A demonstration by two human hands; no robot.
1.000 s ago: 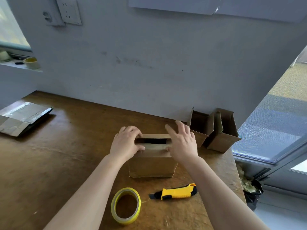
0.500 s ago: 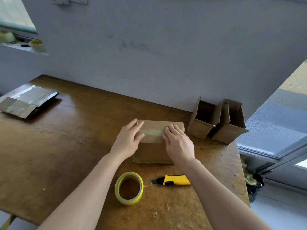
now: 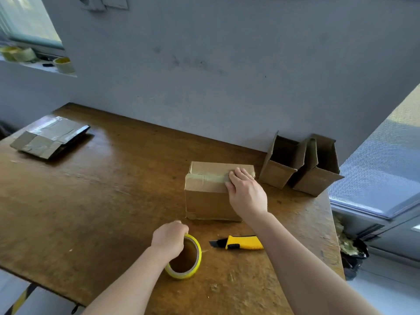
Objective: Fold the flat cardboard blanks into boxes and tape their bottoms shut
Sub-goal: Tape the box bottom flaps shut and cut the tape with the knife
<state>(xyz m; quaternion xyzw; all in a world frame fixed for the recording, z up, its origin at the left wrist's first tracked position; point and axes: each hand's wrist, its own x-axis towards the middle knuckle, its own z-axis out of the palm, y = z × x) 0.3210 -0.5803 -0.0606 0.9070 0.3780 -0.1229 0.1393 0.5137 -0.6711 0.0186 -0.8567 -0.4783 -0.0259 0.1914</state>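
Note:
A small cardboard box (image 3: 208,201) stands on the wooden table (image 3: 91,201), its upper flaps closed and a strip of old tape across the seam. My right hand (image 3: 246,192) rests on the right part of the box top, fingers pressing the flaps down. My left hand (image 3: 169,239) grips the near-left rim of a yellow tape roll (image 3: 188,262) that lies on the table in front of the box.
A yellow utility knife (image 3: 241,242) lies right of the roll. Two folded open boxes (image 3: 300,164) stand against the wall at the right. A stack of flat blanks (image 3: 48,139) lies at the far left. The table's right edge is close to the boxes.
My left hand left the box top and came back to the tape roll, taking hold of it. My right hand stayed on the box, whose flaps went from open to closed.

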